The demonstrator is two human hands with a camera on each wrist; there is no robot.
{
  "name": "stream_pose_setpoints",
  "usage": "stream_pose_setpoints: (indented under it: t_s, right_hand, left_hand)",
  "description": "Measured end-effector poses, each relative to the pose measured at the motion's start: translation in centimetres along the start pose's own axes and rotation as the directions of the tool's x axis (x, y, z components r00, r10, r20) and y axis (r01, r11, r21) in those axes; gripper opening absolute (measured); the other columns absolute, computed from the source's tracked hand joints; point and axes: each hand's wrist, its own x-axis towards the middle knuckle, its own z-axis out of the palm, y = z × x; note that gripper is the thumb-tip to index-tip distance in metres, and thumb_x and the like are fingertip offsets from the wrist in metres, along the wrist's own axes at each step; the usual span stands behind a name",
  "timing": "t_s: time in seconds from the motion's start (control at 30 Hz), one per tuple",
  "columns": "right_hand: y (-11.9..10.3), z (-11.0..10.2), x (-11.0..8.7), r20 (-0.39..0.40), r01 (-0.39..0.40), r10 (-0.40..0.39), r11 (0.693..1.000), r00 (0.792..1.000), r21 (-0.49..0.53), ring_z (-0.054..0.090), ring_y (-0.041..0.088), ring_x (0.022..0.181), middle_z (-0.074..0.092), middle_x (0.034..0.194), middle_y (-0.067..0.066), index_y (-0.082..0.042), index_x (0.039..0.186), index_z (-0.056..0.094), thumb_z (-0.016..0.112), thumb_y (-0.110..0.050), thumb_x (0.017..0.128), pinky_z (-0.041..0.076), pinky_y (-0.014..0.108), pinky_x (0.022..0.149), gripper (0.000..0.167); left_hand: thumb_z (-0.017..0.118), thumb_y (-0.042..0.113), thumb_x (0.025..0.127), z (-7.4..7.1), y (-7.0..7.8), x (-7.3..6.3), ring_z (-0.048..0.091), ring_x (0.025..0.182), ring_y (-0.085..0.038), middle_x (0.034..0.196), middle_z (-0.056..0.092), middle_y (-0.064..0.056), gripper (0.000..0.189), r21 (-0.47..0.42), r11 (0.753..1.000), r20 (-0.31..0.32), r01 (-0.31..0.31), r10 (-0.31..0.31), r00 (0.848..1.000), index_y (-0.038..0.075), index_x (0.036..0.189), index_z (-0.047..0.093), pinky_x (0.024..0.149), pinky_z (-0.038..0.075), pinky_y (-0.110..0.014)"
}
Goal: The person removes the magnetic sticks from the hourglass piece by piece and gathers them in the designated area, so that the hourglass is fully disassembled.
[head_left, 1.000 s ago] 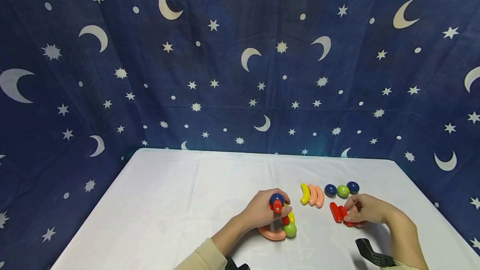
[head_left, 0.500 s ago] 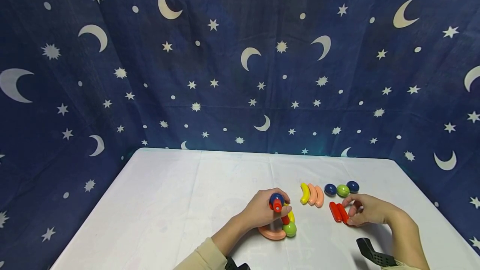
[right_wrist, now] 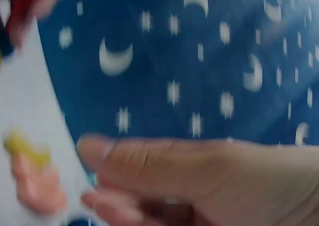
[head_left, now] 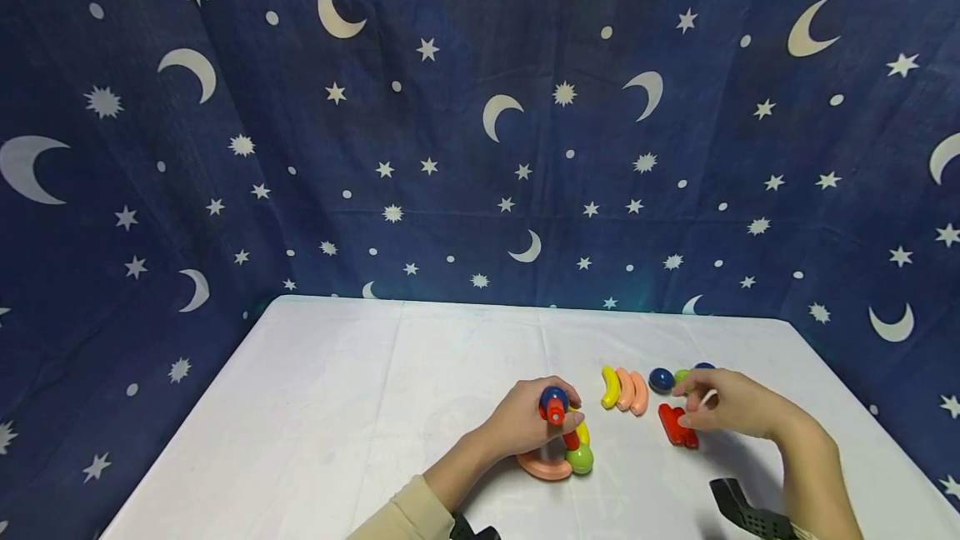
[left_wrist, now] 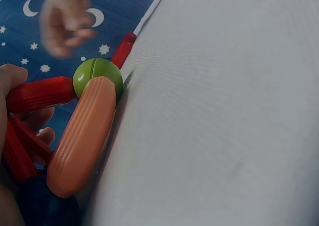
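Note:
My left hand (head_left: 517, 423) grips a small structure of toy rods and balls that stands on the table. At its top show a blue ball (head_left: 553, 395) and a red rod (head_left: 555, 413); low down are a curved peach rod (head_left: 545, 468) and a green ball (head_left: 580, 459). The left wrist view shows its red rod (left_wrist: 42, 94) and dark blue ball (left_wrist: 47, 203) up close; fingers hide part of the build. My right hand (head_left: 738, 402) hovers with bent fingers, holding nothing, close to two loose red rods (head_left: 670, 425) and a loose green ball (head_left: 681, 376).
Beyond the structure, a yellow curved rod (head_left: 611, 387) and two peach curved rods (head_left: 638, 394) lie side by side. Two blue balls (head_left: 661, 380) flank the loose green one, partly behind my right hand. A blue star-and-moon cloth (head_left: 450, 107) hangs behind the white table (head_left: 337, 407).
My right hand has pushed the right red rod against the other, let go, and risen away toward the loose balls. My left hand and the structure stay in place.

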Motion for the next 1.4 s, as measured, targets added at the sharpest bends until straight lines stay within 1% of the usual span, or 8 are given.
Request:
stream_pose_setpoints:
  t_s: [0.13, 0.3, 0.5, 0.6, 0.77, 1.03, 1.27, 1.4]
  right_hand:
    - [-5.7, 1.2, 0.4, -0.048, 0.193, -0.195, 0.980, 0.980, -0.044, 0.057, 0.008, 0.075, 0.060, 0.088, 0.000, -0.007, 0.115, 0.060, 0.078, -0.027, 0.077, 0.051, 0.022, 0.065, 0.047]
    - [-11.2, 4.0, 0.8, -0.050, 0.413, -0.423, 0.900, 0.905, -0.138, 0.059, 0.006, 0.083, 0.062, 0.095, -0.008, -0.019, 0.116, 0.063, 0.077, -0.024, 0.077, 0.052, 0.024, 0.068, 0.041]
    - [-13.0, 6.2, 1.3, -0.098, 0.468, -0.507, 0.843, 0.857, -0.264, 0.053, 0.002, 0.078, 0.056, 0.090, -0.013, -0.027, 0.106, 0.067, 0.078, -0.019, 0.076, 0.047, 0.019, 0.064, 0.032]
    - [-13.2, 6.7, 1.6, -0.112, 0.491, -0.531, 0.830, 0.840, -0.264, 0.054, 0.004, 0.077, 0.054, 0.089, -0.015, -0.024, 0.103, 0.068, 0.077, -0.016, 0.078, 0.048, 0.021, 0.066, 0.028]
    - [-13.3, 7.2, 2.0, -0.127, 0.488, -0.527, 0.838, 0.841, -0.244, 0.054, 0.002, 0.073, 0.054, 0.088, -0.017, -0.022, 0.096, 0.068, 0.075, -0.012, 0.078, 0.050, 0.021, 0.066, 0.021]
    - [-13.5, 7.4, 2.3, -0.171, 0.503, -0.550, 0.827, 0.818, -0.252, 0.049, -0.003, 0.066, 0.056, 0.081, -0.015, -0.021, 0.088, 0.069, 0.075, -0.006, 0.075, 0.046, 0.017, 0.059, 0.021]
    - [-13.1, 7.1, 2.2, -0.110, 0.506, -0.528, 0.844, 0.842, -0.180, 0.052, -0.005, 0.063, 0.056, 0.073, -0.018, -0.024, 0.085, 0.064, 0.074, -0.015, 0.079, 0.048, 0.017, 0.059, 0.015]
    - [-12.2, 5.9, 1.9, -0.105, 0.429, -0.442, 0.895, 0.891, -0.122, 0.056, -0.002, 0.068, 0.061, 0.077, -0.016, -0.020, 0.096, 0.065, 0.074, -0.021, 0.081, 0.050, 0.019, 0.063, 0.018]
  left_hand:
    - [0.067, 0.032, 0.085, 0.0, -0.1, 0.0, 0.060, 0.080, 0.002, 0.094, 0.070, 0.008, 0.022, -0.004, 1.000, 0.000, -0.015, 0.015, 1.000, 0.018, 0.102, 0.065, 0.080, 0.049, -0.018]
    - [0.068, 0.032, 0.084, -0.1, -0.3, 0.0, 0.060, 0.079, 0.004, 0.092, 0.070, 0.008, 0.023, 0.032, 0.997, -0.014, -0.069, 0.069, 0.997, 0.017, 0.102, 0.065, 0.078, 0.050, -0.017]
    - [0.071, 0.019, 0.081, -0.1, -0.7, 0.2, 0.057, 0.080, 0.004, 0.089, 0.066, 0.007, 0.018, 0.057, 0.985, -0.016, -0.161, 0.162, 0.987, 0.018, 0.096, 0.062, 0.077, 0.048, -0.015]
    - [0.070, 0.010, 0.078, -0.2, -0.7, 0.2, 0.055, 0.078, 0.005, 0.087, 0.065, 0.005, 0.019, 0.078, 0.978, -0.017, -0.195, 0.197, 0.980, 0.016, 0.093, 0.060, 0.075, 0.047, -0.014]
    - [0.070, 0.008, 0.077, -0.3, -0.7, 0.1, 0.051, 0.073, 0.005, 0.081, 0.062, 0.005, 0.018, 0.114, 0.973, -0.026, -0.203, 0.207, 0.978, 0.015, 0.090, 0.059, 0.069, 0.046, -0.012]
    - [0.069, 0.009, 0.077, -0.2, -0.7, 0.0, 0.051, 0.072, 0.007, 0.080, 0.063, 0.005, 0.016, 0.143, 0.966, -0.026, -0.214, 0.220, 0.975, 0.016, 0.089, 0.060, 0.068, 0.045, -0.011]
    - [0.069, 0.011, 0.078, -0.1, -0.6, 0.0, 0.052, 0.073, 0.005, 0.082, 0.065, 0.002, 0.017, 0.134, 0.972, -0.022, -0.194, 0.199, 0.980, 0.013, 0.094, 0.062, 0.070, 0.046, -0.010]
    - [0.067, 0.021, 0.082, 0.0, -0.4, 0.0, 0.057, 0.075, 0.005, 0.087, 0.069, 0.005, 0.019, 0.034, 0.992, -0.005, -0.125, 0.125, 0.992, 0.014, 0.100, 0.064, 0.073, 0.050, -0.014]
